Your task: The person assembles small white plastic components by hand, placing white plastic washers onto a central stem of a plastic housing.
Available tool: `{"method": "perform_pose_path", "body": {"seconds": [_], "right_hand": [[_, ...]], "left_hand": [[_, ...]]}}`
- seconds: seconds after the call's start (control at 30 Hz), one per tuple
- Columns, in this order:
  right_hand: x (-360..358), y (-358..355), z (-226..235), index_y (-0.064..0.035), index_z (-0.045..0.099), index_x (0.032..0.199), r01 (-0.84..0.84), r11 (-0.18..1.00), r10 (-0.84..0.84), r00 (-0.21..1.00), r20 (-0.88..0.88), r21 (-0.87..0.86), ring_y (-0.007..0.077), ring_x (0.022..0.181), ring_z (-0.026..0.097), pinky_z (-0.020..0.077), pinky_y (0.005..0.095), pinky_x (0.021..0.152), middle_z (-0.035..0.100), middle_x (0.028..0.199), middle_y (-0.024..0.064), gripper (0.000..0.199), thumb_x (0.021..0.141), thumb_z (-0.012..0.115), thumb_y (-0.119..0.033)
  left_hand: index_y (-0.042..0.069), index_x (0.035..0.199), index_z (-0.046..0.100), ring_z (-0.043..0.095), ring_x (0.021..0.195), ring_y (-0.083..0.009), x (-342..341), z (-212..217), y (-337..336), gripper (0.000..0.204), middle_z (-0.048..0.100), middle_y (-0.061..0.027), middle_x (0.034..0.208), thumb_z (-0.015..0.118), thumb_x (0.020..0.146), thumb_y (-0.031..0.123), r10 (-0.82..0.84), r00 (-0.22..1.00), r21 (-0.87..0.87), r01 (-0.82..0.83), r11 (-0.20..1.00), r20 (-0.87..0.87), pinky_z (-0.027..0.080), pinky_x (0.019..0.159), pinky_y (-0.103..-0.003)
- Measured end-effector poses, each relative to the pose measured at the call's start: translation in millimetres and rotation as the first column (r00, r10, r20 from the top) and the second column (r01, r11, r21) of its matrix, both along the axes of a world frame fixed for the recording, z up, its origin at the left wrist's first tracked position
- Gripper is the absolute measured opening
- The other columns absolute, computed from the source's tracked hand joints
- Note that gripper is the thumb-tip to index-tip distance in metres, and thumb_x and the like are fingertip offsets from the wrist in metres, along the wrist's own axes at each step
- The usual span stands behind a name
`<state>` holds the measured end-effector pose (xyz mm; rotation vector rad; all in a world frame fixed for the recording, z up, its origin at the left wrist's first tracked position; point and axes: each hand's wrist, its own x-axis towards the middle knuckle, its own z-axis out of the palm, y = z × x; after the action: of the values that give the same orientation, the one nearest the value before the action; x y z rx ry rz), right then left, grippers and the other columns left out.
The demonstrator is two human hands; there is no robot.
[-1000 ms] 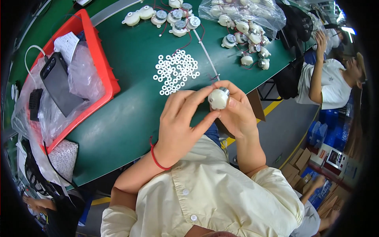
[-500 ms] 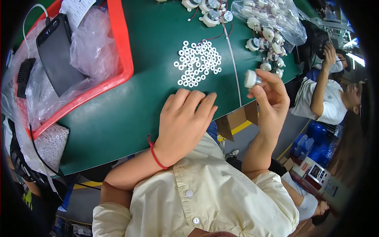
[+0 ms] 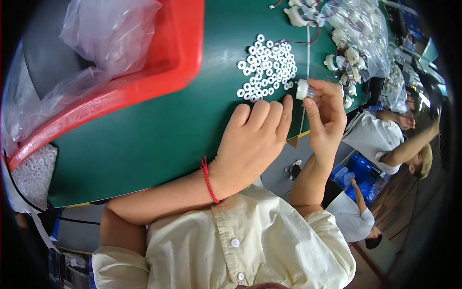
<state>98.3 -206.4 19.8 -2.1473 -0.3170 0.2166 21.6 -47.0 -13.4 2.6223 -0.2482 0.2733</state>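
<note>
Since half a second ago: left hand (image 3: 252, 139) has slid up the green table (image 3: 159, 139) toward the washers (image 3: 266, 67), and the right hand (image 3: 327, 113) with its white part (image 3: 302, 89) sits closer to that pile. Left hand now lies palm-down at frame centre, fingers together and lightly curled, holding nothing; fingertips just below the washers, not touching them as far as I can tell. Red string (image 3: 208, 179) on that wrist. Right hand is right of centre, raised at the table edge, thumb and fingers pinched on the small white round part, which is just right of the washer pile. Thin white rod (image 3: 306, 53) runs up the table beside it. Red tray (image 3: 159, 72) with clear plastic bags (image 3: 103, 38) fills the upper left. More white parts, some with red wires, and a bag of them (image 3: 356, 38) at upper right. Two other people at the right edge, beyond the table.
</note>
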Motion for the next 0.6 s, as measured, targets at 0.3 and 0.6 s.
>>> {"method": "perform_pose_path", "body": {"seconds": [0.3,0.6], "right_hand": [[-1.8,-2.2,3.4,0.0036,0.062,0.112,-0.088,0.994,0.092,0.993,0.075,-0.063,0.0131,0.094,0.054,0.0462,0.0249,0.08,0.055,0.112,0.0085,0.027,0.086,0.065,0.01],[-5.0,-4.9,3.7,0.0058,0.06,0.115,0.057,0.998,-0.057,0.997,-0.055,0.007,0.0104,0.084,0.058,0.0473,0.0221,0.075,0.058,0.102,0.005,0.026,0.091,0.067,0.001]], "left_hand": [[0.005,0.123,0.065,0.042,0.076,-0.0133,-3.6,-4.5,-1.4,0.043,0.04,0.0012,0.08,0.059,0.082,0.014,0.039,0.998,-0.037,-0.037,0.999,0.047,0.032,0.064,-0.029],[0.005,0.122,0.066,0.04,0.073,-0.0129,-6.0,-4.4,-0.3,0.043,0.036,0.0013,0.077,0.06,0.081,0.014,0.035,0.999,-0.05,-0.034,0.998,0.021,0.031,0.062,-0.029]]}}
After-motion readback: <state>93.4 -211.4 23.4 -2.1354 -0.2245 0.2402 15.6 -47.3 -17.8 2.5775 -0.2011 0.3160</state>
